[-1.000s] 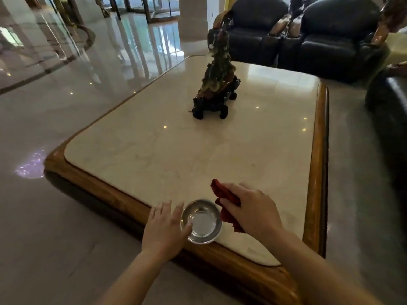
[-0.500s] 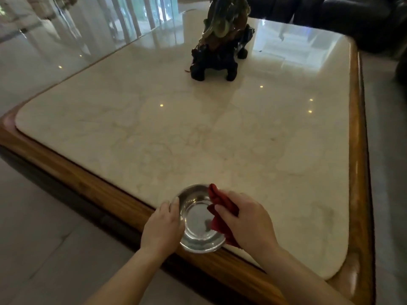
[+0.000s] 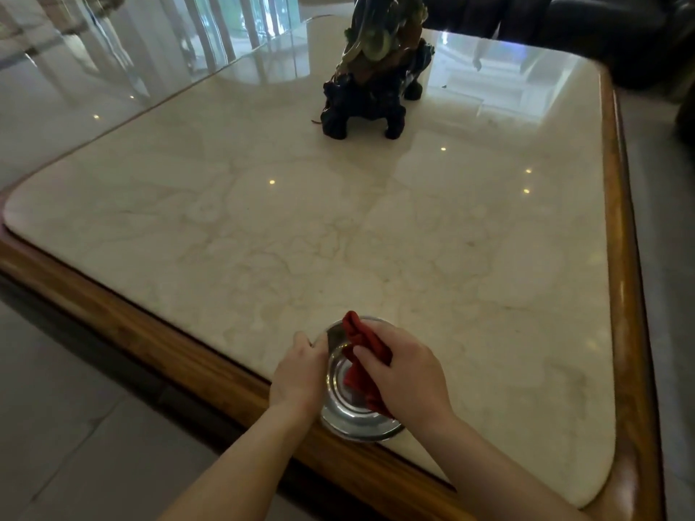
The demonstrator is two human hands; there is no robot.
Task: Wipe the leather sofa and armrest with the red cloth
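Cloth: red cloth, bunched up and gripped in the right hand, hanging down into the metal bowl; its upper fold rises past the bowl's far rim.
Right hand: right hand is clenched around the cloth, fingers curled over the crumpled fabric, directly above the right half of the bowl.
Left hand: left hand grips the bowl's left rim, thumb on the rim's upper edge and fingers wrapped around the outer wall.
Bowl: small shiny metal bowl sits on the bench near the front edge, just inside the wooden border; whether it holds any liquid is not clear.
Bench: large low bench with a pale veined stone top and a rounded wooden frame; ceiling lights show as small bright spots on its polished surface.
Ornament: dark carved figurine with green and brown parts stands on short legs towards the far side of the bench, well apart from the bowl.
Sofa: black leather sofa stands beyond the far right corner of the bench, only partly in view and well apart from both hands and the cloth.
Floor: glossy pale floor spreads to the left, mirroring tall windows.
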